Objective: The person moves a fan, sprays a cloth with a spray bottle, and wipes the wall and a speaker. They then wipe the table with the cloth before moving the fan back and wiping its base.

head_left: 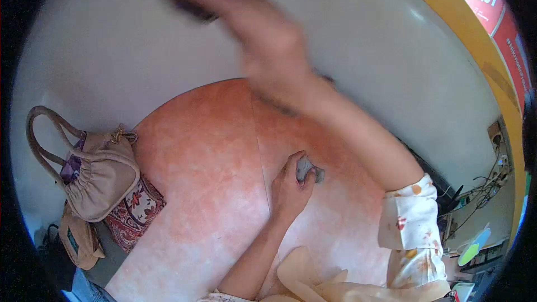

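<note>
My left hand (292,180) is over the orange-pink mottled surface (207,162), its fingers closed around a crumpled grey cloth (305,169). My right hand (274,39) is raised high in front of the pale grey wall (380,33) and smeared by motion. A dark object (193,0) shows at its fingers, at the top of the view. The fingers appear wrapped round it, but blur hides what kind of thing it is. Both forearms are bare, and a white patterned sleeve (408,215) covers my right upper arm.
On the left stand a beige handbag (106,182), a red patterned pouch (131,212) and a tan bag (78,240). Tangled cables (484,193) hang on the right. A red printed banner (481,0) shows past the yellow edge (447,5) at upper right.
</note>
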`<state>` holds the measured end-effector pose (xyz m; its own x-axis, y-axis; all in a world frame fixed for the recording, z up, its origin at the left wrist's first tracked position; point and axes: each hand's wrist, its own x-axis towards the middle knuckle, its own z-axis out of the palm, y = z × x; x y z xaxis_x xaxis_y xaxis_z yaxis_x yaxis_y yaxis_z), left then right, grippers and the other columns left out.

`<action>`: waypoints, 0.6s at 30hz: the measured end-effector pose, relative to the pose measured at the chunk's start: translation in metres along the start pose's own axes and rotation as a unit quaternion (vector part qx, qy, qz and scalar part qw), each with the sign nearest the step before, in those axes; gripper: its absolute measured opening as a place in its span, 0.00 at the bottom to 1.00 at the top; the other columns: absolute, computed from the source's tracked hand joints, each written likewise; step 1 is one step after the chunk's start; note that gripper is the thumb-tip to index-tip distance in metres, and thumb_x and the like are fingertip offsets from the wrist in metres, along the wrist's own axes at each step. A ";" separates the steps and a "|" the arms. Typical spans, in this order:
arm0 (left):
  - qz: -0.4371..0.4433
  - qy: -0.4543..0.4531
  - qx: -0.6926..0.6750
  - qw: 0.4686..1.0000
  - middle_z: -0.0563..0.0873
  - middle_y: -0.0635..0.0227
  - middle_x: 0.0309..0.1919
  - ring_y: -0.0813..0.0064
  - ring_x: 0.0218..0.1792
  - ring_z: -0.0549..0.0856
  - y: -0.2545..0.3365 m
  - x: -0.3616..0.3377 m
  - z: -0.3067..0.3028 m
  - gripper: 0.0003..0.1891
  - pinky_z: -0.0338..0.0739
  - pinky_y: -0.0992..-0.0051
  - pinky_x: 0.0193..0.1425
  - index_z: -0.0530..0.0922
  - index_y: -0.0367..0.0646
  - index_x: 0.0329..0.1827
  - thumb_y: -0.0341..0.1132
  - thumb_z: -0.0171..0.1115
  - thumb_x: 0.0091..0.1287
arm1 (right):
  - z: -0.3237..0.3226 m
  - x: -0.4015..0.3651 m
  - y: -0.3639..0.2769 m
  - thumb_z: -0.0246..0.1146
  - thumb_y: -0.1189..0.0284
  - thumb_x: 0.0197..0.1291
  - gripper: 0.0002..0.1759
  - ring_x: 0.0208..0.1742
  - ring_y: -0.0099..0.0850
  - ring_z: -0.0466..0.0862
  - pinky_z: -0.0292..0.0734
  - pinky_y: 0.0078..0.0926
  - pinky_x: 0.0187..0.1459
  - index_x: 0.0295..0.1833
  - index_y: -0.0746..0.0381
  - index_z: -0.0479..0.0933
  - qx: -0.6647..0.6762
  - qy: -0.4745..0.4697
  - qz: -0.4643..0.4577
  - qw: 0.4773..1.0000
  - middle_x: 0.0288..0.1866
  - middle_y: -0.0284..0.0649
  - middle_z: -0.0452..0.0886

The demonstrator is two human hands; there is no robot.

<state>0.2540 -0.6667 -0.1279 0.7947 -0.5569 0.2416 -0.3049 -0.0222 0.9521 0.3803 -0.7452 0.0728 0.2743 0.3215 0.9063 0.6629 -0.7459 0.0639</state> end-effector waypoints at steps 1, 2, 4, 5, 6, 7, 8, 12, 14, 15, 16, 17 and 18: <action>0.001 0.000 0.017 1.000 0.84 0.47 0.45 0.50 0.44 0.85 -0.001 -0.001 0.001 0.21 0.80 0.60 0.46 0.74 0.42 0.58 0.34 0.65 0.61 | 0.015 0.000 -0.018 0.53 0.74 0.66 0.24 0.62 0.47 0.78 0.74 0.36 0.62 0.68 0.57 0.71 0.040 0.000 -0.020 0.999 0.62 0.50 0.78; 0.002 0.000 0.035 0.999 0.84 0.47 0.44 0.50 0.43 0.85 -0.003 -0.001 0.003 0.21 0.80 0.60 0.46 0.74 0.42 0.58 0.34 0.65 0.61 | 0.027 -0.007 -0.034 0.54 0.71 0.66 0.23 0.59 0.47 0.79 0.75 0.37 0.60 0.67 0.57 0.72 0.093 -0.080 0.009 0.992 0.61 0.49 0.78; -0.018 -0.027 0.055 0.998 0.84 0.46 0.43 0.49 0.43 0.85 -0.005 -0.001 0.001 0.21 0.79 0.59 0.46 0.75 0.41 0.56 0.35 0.66 0.60 | 0.032 -0.028 -0.059 0.56 0.65 0.66 0.21 0.55 0.47 0.81 0.77 0.39 0.55 0.63 0.57 0.75 0.187 -0.254 0.134 0.939 0.58 0.49 0.80; -0.040 -0.053 0.055 0.996 0.84 0.47 0.43 0.49 0.43 0.85 -0.005 -0.002 -0.001 0.21 0.79 0.58 0.46 0.75 0.40 0.54 0.36 0.67 0.59 | 0.030 -0.038 -0.065 0.58 0.63 0.66 0.20 0.53 0.46 0.81 0.78 0.40 0.52 0.61 0.57 0.77 0.227 -0.345 0.228 0.882 0.56 0.49 0.81; -0.062 -0.078 0.056 0.993 0.85 0.47 0.42 0.48 0.43 0.85 -0.007 -0.002 -0.002 0.20 0.78 0.57 0.47 0.76 0.39 0.53 0.36 0.68 0.58 | 0.040 -0.062 -0.059 0.59 0.64 0.65 0.19 0.50 0.46 0.82 0.78 0.42 0.50 0.59 0.58 0.78 0.156 -0.346 0.228 0.897 0.53 0.48 0.82; -0.035 -0.050 0.062 0.996 0.85 0.47 0.42 0.47 0.43 0.85 -0.009 -0.002 -0.001 0.21 0.78 0.56 0.47 0.76 0.39 0.53 0.36 0.68 0.58 | 0.052 -0.091 -0.047 0.60 0.64 0.64 0.18 0.47 0.46 0.83 0.78 0.44 0.48 0.56 0.59 0.78 0.084 -0.346 0.227 0.907 0.50 0.48 0.83; -0.008 -0.022 0.068 0.997 0.84 0.46 0.42 0.45 0.44 0.84 -0.014 -0.003 0.004 0.21 0.78 0.56 0.47 0.75 0.39 0.53 0.36 0.68 0.58 | 0.057 -0.114 -0.035 0.62 0.64 0.62 0.17 0.44 0.46 0.84 0.78 0.44 0.46 0.53 0.60 0.79 -0.019 -0.325 0.238 0.915 0.45 0.49 0.84; -0.005 -0.005 0.042 0.999 0.84 0.45 0.42 0.44 0.44 0.84 -0.003 0.001 0.003 0.22 0.77 0.55 0.47 0.74 0.39 0.54 0.36 0.68 0.58 | 0.055 -0.153 -0.003 0.64 0.67 0.59 0.13 0.40 0.46 0.84 0.77 0.45 0.43 0.45 0.63 0.79 -0.019 -0.393 0.396 0.830 0.40 0.49 0.84; -0.004 -0.010 0.062 0.998 0.84 0.44 0.41 0.44 0.43 0.84 -0.005 0.000 0.004 0.23 0.78 0.54 0.46 0.73 0.38 0.55 0.36 0.66 0.59 | 0.062 -0.171 0.017 0.63 0.68 0.60 0.11 0.41 0.47 0.84 0.77 0.43 0.43 0.45 0.63 0.79 0.070 -0.390 0.427 0.813 0.41 0.50 0.84; -0.004 -0.012 0.071 0.997 0.84 0.44 0.41 0.44 0.42 0.84 -0.006 0.000 0.004 0.23 0.78 0.54 0.46 0.72 0.38 0.56 0.36 0.66 0.59 | 0.060 -0.165 0.020 0.62 0.69 0.60 0.11 0.41 0.47 0.84 0.77 0.43 0.43 0.45 0.63 0.79 0.050 -0.309 0.472 0.824 0.40 0.50 0.84; 0.009 -0.005 0.062 0.998 0.84 0.44 0.42 0.44 0.43 0.84 -0.006 0.000 0.004 0.23 0.78 0.55 0.46 0.72 0.38 0.57 0.35 0.66 0.59 | 0.059 -0.160 0.022 0.61 0.69 0.61 0.10 0.40 0.47 0.84 0.77 0.43 0.43 0.44 0.63 0.78 0.031 -0.224 0.514 0.828 0.40 0.51 0.84; 0.022 0.001 0.052 0.998 0.84 0.45 0.42 0.45 0.43 0.84 -0.004 0.001 0.004 0.23 0.79 0.55 0.47 0.72 0.39 0.57 0.34 0.65 0.59 | 0.054 -0.154 0.028 0.61 0.69 0.62 0.11 0.43 0.47 0.84 0.77 0.43 0.45 0.46 0.64 0.78 -0.011 -0.159 0.527 0.835 0.42 0.52 0.83; 0.036 0.007 0.043 0.998 0.84 0.45 0.42 0.45 0.44 0.84 -0.003 0.001 0.004 0.23 0.79 0.55 0.47 0.72 0.39 0.58 0.34 0.65 0.59 | 0.049 -0.144 0.032 0.61 0.68 0.62 0.13 0.45 0.47 0.84 0.76 0.43 0.48 0.48 0.64 0.77 -0.050 -0.091 0.537 0.837 0.43 0.52 0.83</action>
<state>0.2536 -0.6703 -0.1316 0.7769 -0.5473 0.3112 -0.4040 -0.0542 0.9131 0.3962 -0.7868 -0.0760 0.7822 -0.4899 0.3850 -0.0943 -0.7038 -0.7041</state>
